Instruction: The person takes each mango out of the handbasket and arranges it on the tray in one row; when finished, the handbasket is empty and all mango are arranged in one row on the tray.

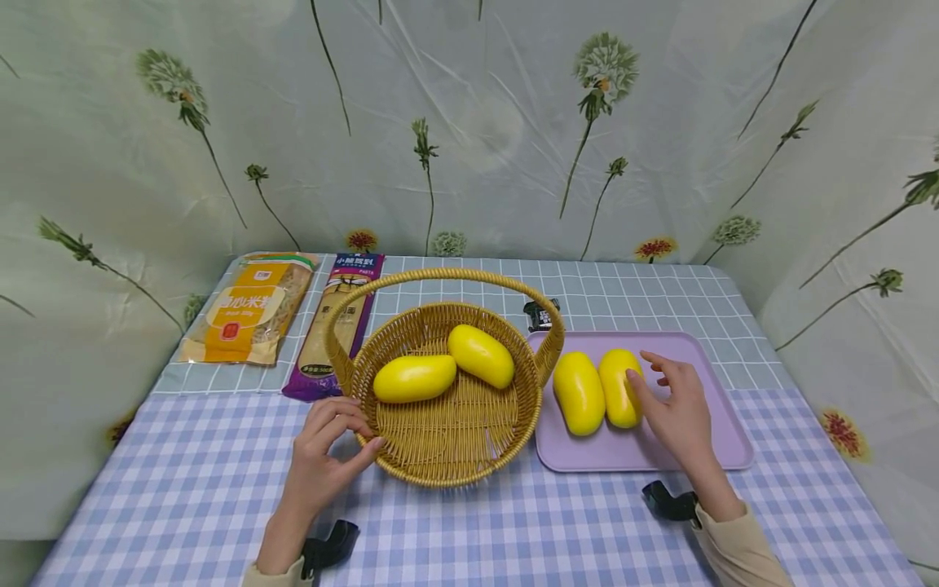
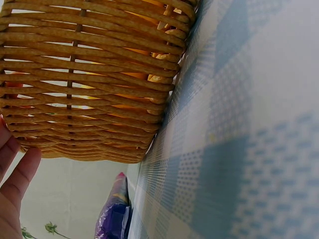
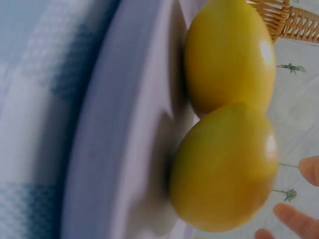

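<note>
My left hand [image 1: 326,448] holds the left rim of a round wicker basket [image 1: 455,477], thumb over the edge and fingers at the outer wall. Inside lie two yellow mangoes, one on the left [image 1: 414,378] and one toward the back right [image 1: 480,356]. On the lilac tray [image 1: 704,440], two more lie side by side, a left mango [image 1: 579,394] and a right mango [image 1: 620,388]. Over the right one hovers my right hand [image 1: 678,408], thumb and fingers spread. In the right wrist view its fingertips [image 3: 294,219] appear apart from the nearer mango [image 3: 224,169].
Left of the basket lie an orange-labelled food bag [image 1: 249,310] and a purple pasta pack [image 1: 333,326]. A small black packet [image 1: 541,315] sits behind the tray. The basket's tall handle [image 1: 443,275] arches overhead. A checked cloth [image 1: 469,538] covers the table; a floral curtain [image 1: 484,130] hangs behind.
</note>
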Motion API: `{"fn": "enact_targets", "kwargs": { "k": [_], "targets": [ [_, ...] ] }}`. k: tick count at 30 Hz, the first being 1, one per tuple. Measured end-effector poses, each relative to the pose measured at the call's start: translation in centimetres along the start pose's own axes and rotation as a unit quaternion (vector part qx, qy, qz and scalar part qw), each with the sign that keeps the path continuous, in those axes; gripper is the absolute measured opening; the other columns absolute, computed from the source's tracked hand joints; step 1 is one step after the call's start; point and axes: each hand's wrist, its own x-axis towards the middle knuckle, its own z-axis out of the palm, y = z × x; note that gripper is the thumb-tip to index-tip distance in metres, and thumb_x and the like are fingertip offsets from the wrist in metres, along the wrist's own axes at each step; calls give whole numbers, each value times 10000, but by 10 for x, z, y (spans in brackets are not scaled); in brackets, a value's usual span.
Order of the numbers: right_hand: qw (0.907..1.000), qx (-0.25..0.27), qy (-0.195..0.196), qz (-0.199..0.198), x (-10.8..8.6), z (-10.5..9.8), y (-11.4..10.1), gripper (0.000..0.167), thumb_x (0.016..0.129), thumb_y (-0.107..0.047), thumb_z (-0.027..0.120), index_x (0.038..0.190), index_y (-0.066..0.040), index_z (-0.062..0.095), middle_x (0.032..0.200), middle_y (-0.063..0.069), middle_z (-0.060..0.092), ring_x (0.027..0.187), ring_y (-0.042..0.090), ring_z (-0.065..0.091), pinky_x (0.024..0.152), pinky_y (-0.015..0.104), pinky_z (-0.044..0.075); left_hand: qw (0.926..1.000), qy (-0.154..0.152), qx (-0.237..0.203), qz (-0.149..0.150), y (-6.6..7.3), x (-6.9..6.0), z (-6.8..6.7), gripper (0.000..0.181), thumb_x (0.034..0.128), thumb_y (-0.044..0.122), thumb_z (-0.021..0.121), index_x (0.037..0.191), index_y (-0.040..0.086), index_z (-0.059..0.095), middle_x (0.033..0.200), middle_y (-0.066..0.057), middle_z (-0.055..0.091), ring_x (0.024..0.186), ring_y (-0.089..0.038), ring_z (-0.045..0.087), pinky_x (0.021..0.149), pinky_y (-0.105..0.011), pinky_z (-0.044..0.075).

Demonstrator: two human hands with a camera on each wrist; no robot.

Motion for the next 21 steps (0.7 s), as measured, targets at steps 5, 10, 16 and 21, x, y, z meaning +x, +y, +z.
{"fn": "enact_targets", "kwargs": {
  "k": [5, 10, 16, 21],
  "targets": [
    [9971, 383, 429, -504, -1, 0, -8, 283, 859, -99, 693, 1126, -14, 658, 1032, 174, 551, 883, 281, 496, 658, 296, 369, 10000, 9, 3, 14, 0, 0, 0, 352, 884, 340, 674, 713, 42, 599, 850, -108, 595, 856, -360, 512, 933, -279, 365],
    [9877, 850, 656, -1137, -4, -2, -25, 246, 817, -5, 704, 1061, 4, 676, 1003, 143, 599, 876, 257, 507, 680, 244, 372, 10000, 6, -30, 47, 0, 1, 0, 352, 883, 333, 676, 713, 35, 596, 827, -141, 589, 851, -359, 507, 927, -277, 366],
    [9721, 1371, 617, -1799, -5, -3, -49, 257, 773, 68, 709, 1018, -7, 691, 968, 97, 637, 872, 180, 524, 690, 225, 407, 10000, 17, -55, 75, -1, 1, 0, 340, 877, 317, 687, 713, 33, 597, 830, -123, 590, 856, -337, 507, 921, -277, 367],
    [9575, 1783, 406, -2230, -6, 0, -67, 282, 749, 68, 717, 1012, -32, 699, 959, 61, 640, 866, 179, 544, 696, 225, 445, 10000, 18, -50, 56, -1, 0, 0, 351, 878, 326, 685, 711, 31, 597, 826, -135, 591, 848, -357, 506, 924, -275, 366]
  ]
}}
